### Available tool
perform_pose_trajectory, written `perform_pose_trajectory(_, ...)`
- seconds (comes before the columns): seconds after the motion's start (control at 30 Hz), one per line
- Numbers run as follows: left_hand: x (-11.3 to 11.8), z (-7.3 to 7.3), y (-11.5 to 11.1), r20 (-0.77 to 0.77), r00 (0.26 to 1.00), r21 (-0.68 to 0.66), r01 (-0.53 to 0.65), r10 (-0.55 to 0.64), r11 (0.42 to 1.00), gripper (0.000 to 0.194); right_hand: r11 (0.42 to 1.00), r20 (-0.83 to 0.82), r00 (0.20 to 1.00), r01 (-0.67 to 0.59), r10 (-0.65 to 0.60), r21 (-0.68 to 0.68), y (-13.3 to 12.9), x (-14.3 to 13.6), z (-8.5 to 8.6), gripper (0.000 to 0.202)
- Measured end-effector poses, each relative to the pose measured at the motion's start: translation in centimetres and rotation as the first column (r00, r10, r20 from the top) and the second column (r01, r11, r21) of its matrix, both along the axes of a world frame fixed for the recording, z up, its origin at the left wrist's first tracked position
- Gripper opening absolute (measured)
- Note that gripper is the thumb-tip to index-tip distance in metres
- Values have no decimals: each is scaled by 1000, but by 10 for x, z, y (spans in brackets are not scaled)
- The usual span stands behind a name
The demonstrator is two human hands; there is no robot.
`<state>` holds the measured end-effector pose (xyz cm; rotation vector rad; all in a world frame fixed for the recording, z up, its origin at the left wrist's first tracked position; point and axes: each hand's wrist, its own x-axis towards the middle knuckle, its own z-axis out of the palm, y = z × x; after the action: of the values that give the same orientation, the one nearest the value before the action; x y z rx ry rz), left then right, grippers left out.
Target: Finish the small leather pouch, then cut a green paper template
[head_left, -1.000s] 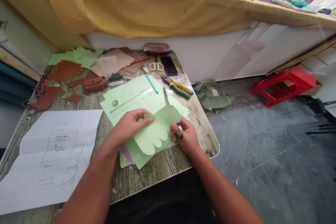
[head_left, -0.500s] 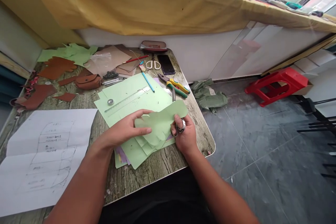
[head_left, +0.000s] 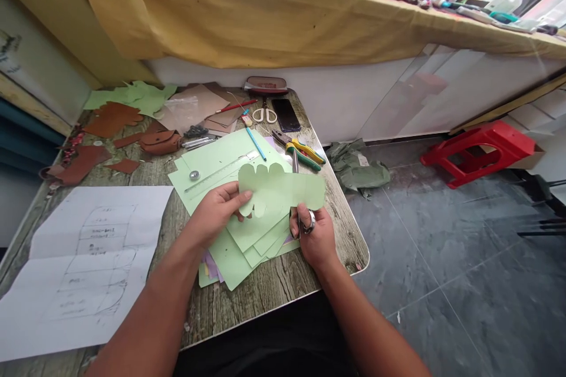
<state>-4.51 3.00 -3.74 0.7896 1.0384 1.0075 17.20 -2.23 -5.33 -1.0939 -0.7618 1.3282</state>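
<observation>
Between my hands is a pale green paper cutout (head_left: 276, 188) with scalloped edges on its left part and a rounded tab on the right. My left hand (head_left: 221, 209) pinches its left end between thumb and fingers. In my right hand (head_left: 316, 235) are scissors (head_left: 296, 162), my fingers through the handle loops and the blade pointing away from me behind the cutout. The thumb of that hand is at the cutout's lower edge. Under both hands lies a stack of green paper sheets (head_left: 247, 241), with a clear ruler (head_left: 212, 178) on top.
A drawing on white paper (head_left: 101, 259) lies at left. Leather pieces (head_left: 84, 165) and a brown leather pouch (head_left: 160, 142) lie farther back. Pliers (head_left: 305, 153), a phone (head_left: 286, 115) and white-handled scissors (head_left: 264, 114) are near the table's right edge. A red stool (head_left: 477, 153) is on the floor.
The cutout has been turned and raised so its scalloped outline faces me more fully. My left hand has shifted to its left end. The scissors stay in my right hand.
</observation>
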Motion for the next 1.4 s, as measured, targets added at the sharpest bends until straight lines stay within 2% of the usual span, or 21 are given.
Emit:
perform_pose_trajectory(0.1,-2,-1,1,-49,995,72,-79,82,994,30,997,18,997,-79,79,21,-3,3,1,39)
perform_pose_trajectory(0.23,-5,-2,4,-48,973,144,-216,225,966,30,981,71,979,-191,190,20,-6,8,1,51)
perform_pose_trajectory(0.4,-14,2,8,-53,920,128,-380,389,916,43,942,151,934,-332,322,44,-12,9,2,56)
perform_pose_trajectory(0.57,-22,7,10,-15,870,91,-490,493,867,51,889,170,878,-457,448,17,-14,11,6,68)
perform_pose_trajectory(0.77,-27,4,16,94,754,41,-655,650,754,54,816,106,812,-578,574,10,-18,14,8,67)
perform_pose_trajectory(0.87,-28,2,18,106,730,26,-680,675,732,53,779,66,778,-627,625,-1,-22,15,10,68)
perform_pose_trajectory(1.13,-30,-5,20,74,772,49,-635,631,771,54,717,26,717,-697,697,-10,-20,18,15,67)
perform_pose_trajectory(1.3,-30,-9,23,65,767,90,-641,638,762,55,694,-25,695,-719,719,-19,-21,22,16,69)
perform_pose_trajectory(1.4,-29,-10,24,53,771,112,-637,635,763,55,700,-32,701,-713,713,-22,-22,22,15,70)
